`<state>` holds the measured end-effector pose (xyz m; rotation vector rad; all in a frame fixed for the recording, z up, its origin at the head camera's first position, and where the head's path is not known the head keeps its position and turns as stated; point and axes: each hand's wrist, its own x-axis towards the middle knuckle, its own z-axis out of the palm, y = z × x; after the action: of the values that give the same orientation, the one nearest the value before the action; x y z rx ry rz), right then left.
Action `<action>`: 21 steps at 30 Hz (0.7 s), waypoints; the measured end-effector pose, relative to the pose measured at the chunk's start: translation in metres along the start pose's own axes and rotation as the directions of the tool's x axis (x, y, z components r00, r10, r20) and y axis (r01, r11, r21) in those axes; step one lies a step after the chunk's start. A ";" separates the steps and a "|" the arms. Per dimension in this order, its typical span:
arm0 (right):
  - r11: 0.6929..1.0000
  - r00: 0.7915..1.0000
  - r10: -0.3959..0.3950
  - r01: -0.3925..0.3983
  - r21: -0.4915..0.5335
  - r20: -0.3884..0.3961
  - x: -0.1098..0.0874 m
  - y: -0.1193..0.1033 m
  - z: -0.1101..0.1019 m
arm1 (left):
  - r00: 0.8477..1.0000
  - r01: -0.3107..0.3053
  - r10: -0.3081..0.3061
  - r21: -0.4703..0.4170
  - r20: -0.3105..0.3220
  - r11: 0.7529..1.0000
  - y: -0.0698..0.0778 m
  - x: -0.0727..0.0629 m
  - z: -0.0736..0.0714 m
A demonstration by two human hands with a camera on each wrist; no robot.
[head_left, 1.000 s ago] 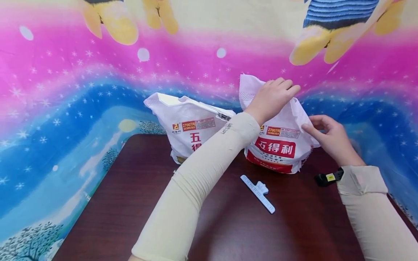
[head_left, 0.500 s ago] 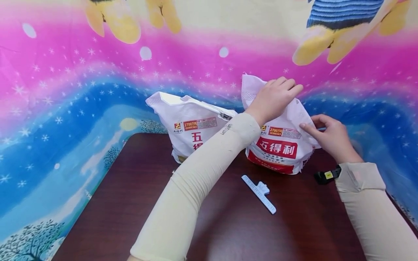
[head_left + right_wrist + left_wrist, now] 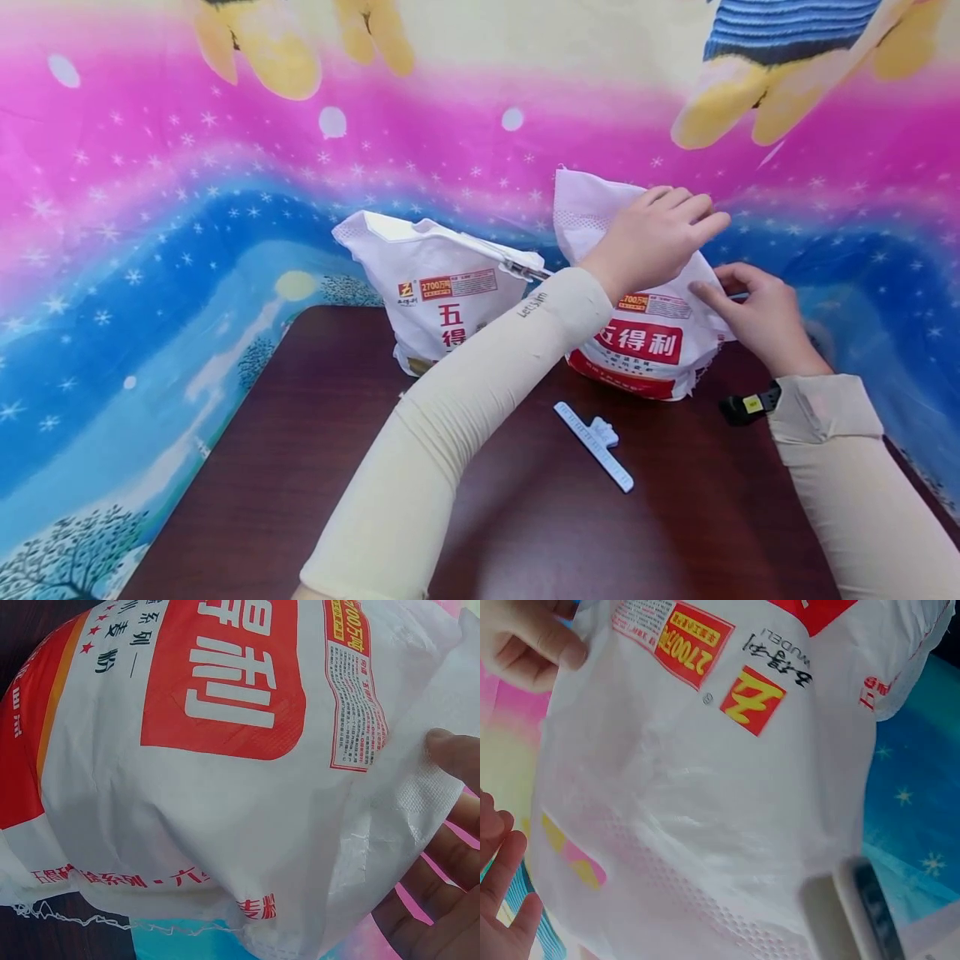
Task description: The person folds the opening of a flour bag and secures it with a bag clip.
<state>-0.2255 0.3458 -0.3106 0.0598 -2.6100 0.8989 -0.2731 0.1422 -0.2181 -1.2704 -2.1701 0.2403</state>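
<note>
The red-panelled bag (image 3: 651, 340) stands at 3 o'clock in your head view. Your right hand (image 3: 767, 317) pinches its 3 o'clock edge; your left hand (image 3: 656, 237), fingers loose, is by its top. The ruler clip (image 3: 595, 446) lies at its 6 o'clock.

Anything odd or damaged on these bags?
Yes: a loose thread trails along the lower edge of the held bag, clearest in the right wrist view. It looks frayed rather than neatly stitched. No spill shows.
</note>
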 end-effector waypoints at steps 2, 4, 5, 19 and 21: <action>1.000 1.000 -0.003 0.003 -0.001 -0.004 -0.001 0.001 0.000 | 1.000 -0.018 0.018 0.017 0.010 1.000 0.005 0.002 0.001; 1.000 1.000 -0.003 0.003 -0.001 -0.012 -0.002 0.001 0.000 | 0.999 -0.034 0.033 0.034 0.028 0.999 0.009 0.005 0.004; 1.000 1.000 -0.002 0.002 -0.001 -0.015 -0.002 0.002 0.000 | 0.998 -0.039 0.037 0.044 0.042 0.998 0.011 0.005 0.005; 0.999 0.993 -0.053 0.051 -0.017 -0.106 -0.006 0.000 0.003 | 0.970 -0.063 0.032 0.122 0.240 0.991 0.020 0.014 0.020; 0.998 0.991 -0.062 0.061 -0.016 -0.122 -0.007 0.001 0.004 | 0.966 -0.080 0.046 0.129 0.253 0.988 0.022 0.015 0.020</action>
<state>-0.2208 0.3437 -0.3161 0.0792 -2.4859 0.8386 -0.2745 0.1696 -0.2376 -1.2892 -2.2775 0.5957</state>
